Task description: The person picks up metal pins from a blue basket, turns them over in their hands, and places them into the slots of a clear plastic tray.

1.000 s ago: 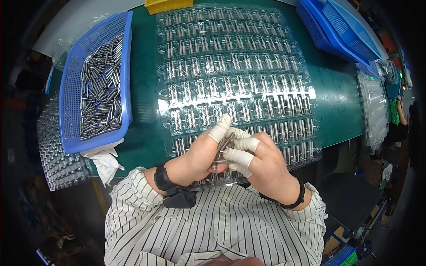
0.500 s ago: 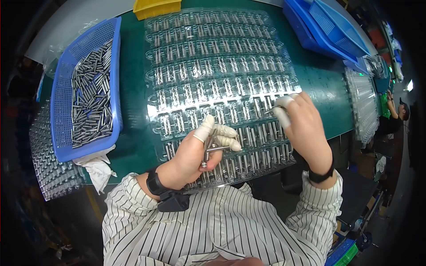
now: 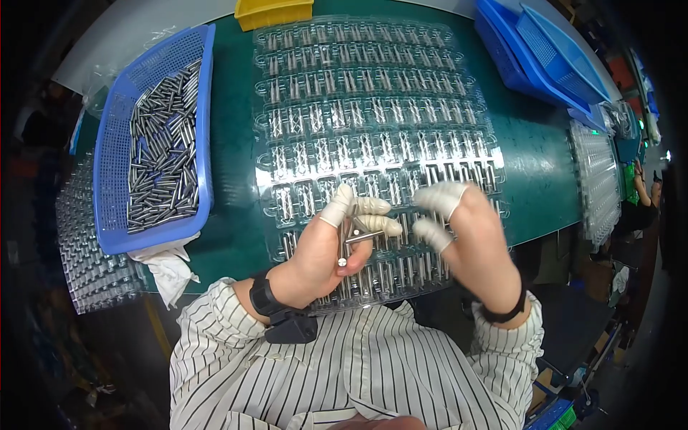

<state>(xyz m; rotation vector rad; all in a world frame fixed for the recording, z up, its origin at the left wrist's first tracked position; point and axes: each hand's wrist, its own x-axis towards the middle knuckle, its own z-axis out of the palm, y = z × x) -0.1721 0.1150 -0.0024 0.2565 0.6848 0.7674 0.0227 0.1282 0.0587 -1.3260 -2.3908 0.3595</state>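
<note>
My left hand (image 3: pixel 320 251), in white finger cots, is closed around several short metal pins (image 3: pixel 364 237) that stick out at different angles. It hovers over the near part of a clear plastic blister tray (image 3: pixel 322 174), whose rows of slots are partly filled with similar pins. Just right of it, my right hand (image 3: pixel 476 244) hangs over the tray, slightly blurred. Its cotted thumb and fingers are apart and point at the pins in my left hand; nothing shows between them. Behind its fingertips, pins lie in the right-hand slots of the middle row.
A blue perforated basket (image 3: pixel 205 143) heaped with loose pins stands on the left, with a white cloth (image 3: pixel 168 276) by its near end. A yellow bin (image 3: pixel 274 13) sits at the back, and blue baskets (image 3: pixel 527 61) at the back right. Stacked clear trays (image 3: pixel 596 168) lie far right; another person is beyond.
My right hand has drawn back from the middle row toward my left hand, and a pin at its fingertips is no longer seen there. My left hand keeps its pins.
</note>
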